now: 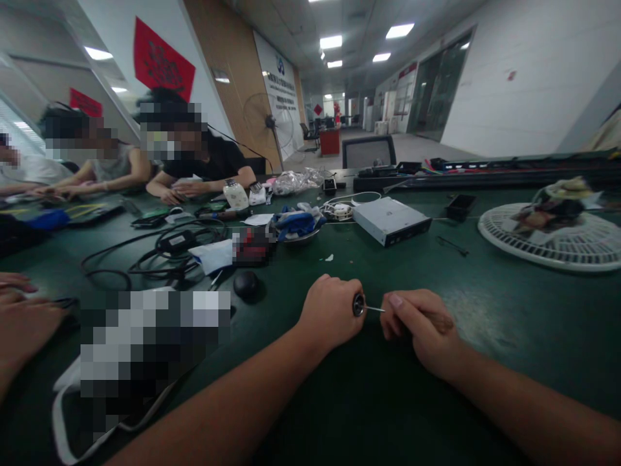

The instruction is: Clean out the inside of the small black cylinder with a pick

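Near the middle of the green table [291, 427], my left hand [332, 312] is closed around a small round black part [358, 305] with a metallic centre. My right hand [422, 327], just to its right, has its fingers wrapped round a thin tool with a metal shaft [374, 309]. The shaft points left and its tip end meets the centre of the round part. Most of the tool's handle is hidden in my right palm. The two hands are a short gap apart above the table.
A black mouse [246, 285] sits left of my hands, near coiled black cables [177, 243]. Beyond are a grey disc drive [391, 219], a bowl with blue cloth [297, 223] and a white fan grille [548, 239]. Another person's hand [29, 317] rests at far left.
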{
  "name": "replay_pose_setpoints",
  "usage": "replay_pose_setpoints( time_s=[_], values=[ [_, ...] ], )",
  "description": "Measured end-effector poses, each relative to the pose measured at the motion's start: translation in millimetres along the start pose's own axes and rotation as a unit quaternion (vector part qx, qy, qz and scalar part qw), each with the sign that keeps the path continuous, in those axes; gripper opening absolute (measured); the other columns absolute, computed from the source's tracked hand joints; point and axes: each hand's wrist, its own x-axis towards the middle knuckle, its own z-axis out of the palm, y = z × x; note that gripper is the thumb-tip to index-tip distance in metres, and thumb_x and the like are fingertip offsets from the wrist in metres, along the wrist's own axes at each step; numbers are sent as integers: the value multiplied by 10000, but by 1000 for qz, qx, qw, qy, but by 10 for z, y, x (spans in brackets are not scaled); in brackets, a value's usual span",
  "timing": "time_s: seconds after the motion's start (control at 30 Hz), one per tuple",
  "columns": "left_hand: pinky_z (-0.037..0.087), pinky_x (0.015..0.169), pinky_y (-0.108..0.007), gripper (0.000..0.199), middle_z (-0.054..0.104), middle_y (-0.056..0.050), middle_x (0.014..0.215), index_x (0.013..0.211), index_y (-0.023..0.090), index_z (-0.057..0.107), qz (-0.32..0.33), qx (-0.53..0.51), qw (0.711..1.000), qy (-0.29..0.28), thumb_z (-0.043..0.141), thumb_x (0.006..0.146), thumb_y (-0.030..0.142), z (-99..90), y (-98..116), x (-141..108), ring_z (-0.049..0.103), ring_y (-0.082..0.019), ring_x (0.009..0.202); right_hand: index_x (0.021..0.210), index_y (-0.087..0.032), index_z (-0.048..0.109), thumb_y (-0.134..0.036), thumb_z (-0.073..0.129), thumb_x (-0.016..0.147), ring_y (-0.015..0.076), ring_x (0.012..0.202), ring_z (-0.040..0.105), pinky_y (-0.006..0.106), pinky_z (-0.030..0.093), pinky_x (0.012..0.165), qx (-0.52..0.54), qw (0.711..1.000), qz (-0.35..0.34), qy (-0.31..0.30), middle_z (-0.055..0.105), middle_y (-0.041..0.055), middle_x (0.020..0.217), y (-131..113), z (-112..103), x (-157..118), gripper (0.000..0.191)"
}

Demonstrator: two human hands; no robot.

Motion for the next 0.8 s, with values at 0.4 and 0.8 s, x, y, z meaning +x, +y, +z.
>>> replay_pose_setpoints(
  time_s=[0.4,0.8],
  values=[
    [408,692,-352,103,668,-8,694,771,226,625,-4,-8,1000,-9,583,839,290,1,-3,3,619,-205,688,589,-192,555,-263,435,1020,119,500,519,272,385,535,-51,999,-13,14,527,-19,543,-33,16,-8,452],
    [422,705,-348,101,674,-15,705,780,221,636,-8,-7,1000,-19,586,847,278,-28,15,7,635,-207,706,569,-199,522,-285,408,1036,129,487,522,283,384,530,-44,999,11,1,519,-17,521,-31,9,-18,489]
  ],
)
